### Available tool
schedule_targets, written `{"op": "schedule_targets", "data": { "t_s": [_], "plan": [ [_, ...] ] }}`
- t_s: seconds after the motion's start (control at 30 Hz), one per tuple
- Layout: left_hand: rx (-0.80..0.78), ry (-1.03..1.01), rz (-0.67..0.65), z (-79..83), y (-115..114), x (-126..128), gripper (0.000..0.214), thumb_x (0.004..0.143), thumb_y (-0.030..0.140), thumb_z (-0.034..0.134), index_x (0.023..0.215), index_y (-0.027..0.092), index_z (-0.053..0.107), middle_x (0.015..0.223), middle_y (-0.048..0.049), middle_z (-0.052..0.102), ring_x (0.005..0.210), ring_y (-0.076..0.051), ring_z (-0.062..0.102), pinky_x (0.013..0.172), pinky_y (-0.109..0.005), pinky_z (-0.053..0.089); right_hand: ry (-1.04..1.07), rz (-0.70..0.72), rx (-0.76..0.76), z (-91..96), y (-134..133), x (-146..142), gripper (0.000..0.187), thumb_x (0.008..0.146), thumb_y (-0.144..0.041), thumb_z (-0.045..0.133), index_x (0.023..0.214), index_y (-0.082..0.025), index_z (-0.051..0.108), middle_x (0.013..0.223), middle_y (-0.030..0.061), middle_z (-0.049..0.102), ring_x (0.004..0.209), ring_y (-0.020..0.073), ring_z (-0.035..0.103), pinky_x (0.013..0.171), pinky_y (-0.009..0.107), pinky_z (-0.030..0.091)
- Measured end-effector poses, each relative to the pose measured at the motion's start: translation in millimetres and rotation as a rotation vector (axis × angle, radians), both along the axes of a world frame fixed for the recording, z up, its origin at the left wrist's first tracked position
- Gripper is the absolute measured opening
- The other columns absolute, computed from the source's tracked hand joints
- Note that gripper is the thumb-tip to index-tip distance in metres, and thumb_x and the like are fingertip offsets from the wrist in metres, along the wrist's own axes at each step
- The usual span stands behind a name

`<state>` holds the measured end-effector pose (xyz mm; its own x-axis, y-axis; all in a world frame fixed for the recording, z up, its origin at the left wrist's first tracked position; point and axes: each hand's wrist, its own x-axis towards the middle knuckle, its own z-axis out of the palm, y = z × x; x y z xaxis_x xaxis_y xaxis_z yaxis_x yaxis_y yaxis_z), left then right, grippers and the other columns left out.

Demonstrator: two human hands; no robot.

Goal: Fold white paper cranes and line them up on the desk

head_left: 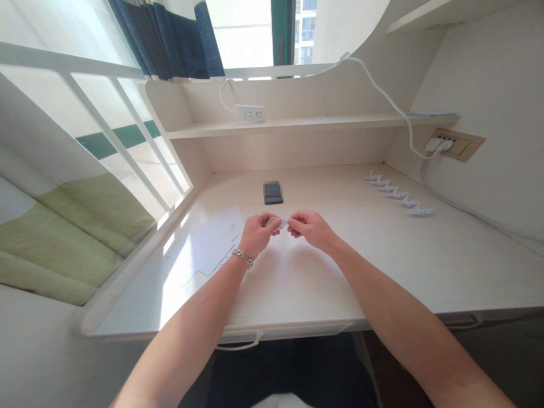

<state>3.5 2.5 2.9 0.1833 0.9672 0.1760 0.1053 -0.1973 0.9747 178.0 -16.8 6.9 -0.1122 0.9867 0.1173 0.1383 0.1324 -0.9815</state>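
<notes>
A small folded piece of white paper (pixel 278 223) is held above the middle of the desk, between my two hands. My left hand (pixel 258 231), with a ring and a chain bracelet at the wrist, pinches its left part between thumb and fingers. At its right tip, my right hand (pixel 312 228) is closed in a pinch on the paper. Fingers cover much of the piece, so its exact folded shape cannot be made out. Several folded white paper cranes (pixel 398 194) stand in a slanting row on the desk's right side.
A dark phone-like object (pixel 272 192) lies beyond my hands. White paper sheets (pixel 216 238) rest on the left of the desk (pixel 314 283). A power strip (pixel 250 113) sits on the shelf; a white cable (pixel 395 105) runs to the wall socket (pixel 461 146).
</notes>
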Motion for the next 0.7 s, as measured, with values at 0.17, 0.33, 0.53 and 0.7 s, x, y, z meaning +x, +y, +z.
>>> {"op": "schedule_targets", "data": {
  "t_s": [0.17,0.33,0.53,0.7],
  "plan": [
    [0.008,-0.042,-0.038,-0.5,-0.2,0.8,0.023,0.074,0.035,0.071,0.078,0.013,0.065,0.062,-0.0012,0.063,0.06,-0.013,0.06,0.061,-0.027,0.047,-0.093,-0.037,0.116,-2.3,-1.2,-1.7,0.012,0.079,-0.027,0.059,0.073,-0.017,0.063,0.068,0.0026,0.066,0.062,0.0136,0.06,0.062,0.027,0.049],
    [0.122,0.091,-0.02,-4.4,0.7,-2.3,0.019,0.077,0.034,0.068,0.077,0.015,0.066,0.065,-0.0013,0.064,0.063,-0.014,0.061,0.062,-0.026,0.047,-0.073,0.011,0.062,-1.1,-2.8,-1.5,0.011,0.076,-0.027,0.06,0.073,-0.017,0.064,0.068,0.0028,0.067,0.061,0.0141,0.06,0.061,0.027,0.049],
    [0.136,0.22,-0.075,-6.7,-0.5,-1.5,0.017,0.078,0.033,0.066,0.077,0.016,0.067,0.067,-0.0026,0.067,0.063,-0.015,0.062,0.06,-0.027,0.047,-0.229,-0.023,0.137,-0.2,-4.5,-2.3,0.013,0.073,-0.026,0.058,0.067,-0.017,0.065,0.06,0.0001,0.063,0.059,0.0135,0.057,0.056,0.025,0.042],
    [0.025,0.073,-0.078,0.0,-1.9,1.8,0.018,0.073,0.032,0.07,0.073,0.015,0.066,0.063,-0.0017,0.064,0.059,-0.013,0.059,0.059,-0.026,0.046,-0.164,-0.02,0.081,2.5,-2.7,0.7,0.011,0.068,-0.022,0.057,0.064,-0.017,0.065,0.059,0.0006,0.063,0.058,0.0136,0.056,0.054,0.025,0.041]
  ]
}}
